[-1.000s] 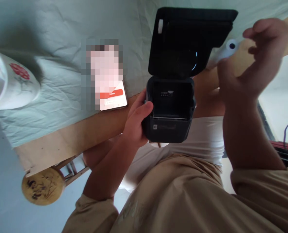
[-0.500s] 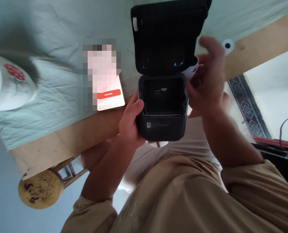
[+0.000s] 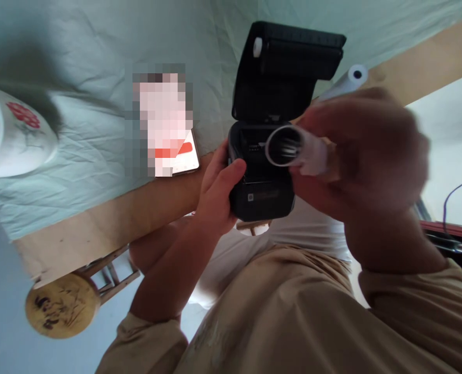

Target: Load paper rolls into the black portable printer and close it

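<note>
My left hand [image 3: 221, 189] grips the left side of a small black label printer [image 3: 264, 205], thumb on its top edge. The printer's lid [image 3: 285, 72] stands raised, and its inner bay faces up. Above the bay's right side, my right hand [image 3: 371, 150] is closed round a white paper roll [image 3: 312, 156], partly blurred by motion. The roll's round hollow end points left, towards the bay. Behind the right hand a long white roll [image 3: 348, 83] with a dark core lies on the table.
A phone [image 3: 184, 158] with a lit, partly pixelated screen lies on the green cloth [image 3: 98, 104]. A white cup with a red flower [image 3: 21, 130] stands at the left. The wooden table edge [image 3: 110, 221] runs below, near a round stool [image 3: 63, 306].
My right hand has come from beside the printer to above its bay, bringing the paper roll up towards the camera. The printer has turned slightly and shifted right.
</note>
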`<action>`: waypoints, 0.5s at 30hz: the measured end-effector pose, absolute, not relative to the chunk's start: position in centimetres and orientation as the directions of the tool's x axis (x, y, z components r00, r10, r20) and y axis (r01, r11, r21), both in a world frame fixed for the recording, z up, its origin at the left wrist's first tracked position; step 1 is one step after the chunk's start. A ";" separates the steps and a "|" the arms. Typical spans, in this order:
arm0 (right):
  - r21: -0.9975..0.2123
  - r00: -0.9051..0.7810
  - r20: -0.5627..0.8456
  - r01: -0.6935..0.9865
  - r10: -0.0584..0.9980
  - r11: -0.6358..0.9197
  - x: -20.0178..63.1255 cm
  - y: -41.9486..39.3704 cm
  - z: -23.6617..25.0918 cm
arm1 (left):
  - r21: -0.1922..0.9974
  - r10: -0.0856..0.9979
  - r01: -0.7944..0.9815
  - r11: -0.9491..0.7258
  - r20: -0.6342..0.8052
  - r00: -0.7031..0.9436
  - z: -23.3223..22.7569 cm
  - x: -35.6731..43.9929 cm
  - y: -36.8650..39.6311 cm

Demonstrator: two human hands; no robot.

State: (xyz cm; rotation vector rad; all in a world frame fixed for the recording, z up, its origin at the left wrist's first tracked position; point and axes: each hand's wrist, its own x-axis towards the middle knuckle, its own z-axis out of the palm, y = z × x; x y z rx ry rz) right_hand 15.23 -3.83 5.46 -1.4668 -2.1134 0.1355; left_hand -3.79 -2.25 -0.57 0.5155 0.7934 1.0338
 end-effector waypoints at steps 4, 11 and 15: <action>-0.366 -0.272 0.408 0.826 0.871 0.429 14.0 -3.7 5.4 | 0.725 0.899 -0.532 0.437 -0.324 0.296 -0.7 -3.7 -2.3; -0.427 -0.284 0.458 0.761 0.842 0.489 14.2 -3.1 4.8 | 0.729 0.899 -0.529 0.435 -0.320 0.298 -0.5 -3.7 -2.3; -0.365 -0.385 0.577 0.667 0.721 0.649 14.2 -3.2 4.6 | 0.712 0.909 -0.568 0.413 -0.285 0.304 -0.5 -3.9 -2.5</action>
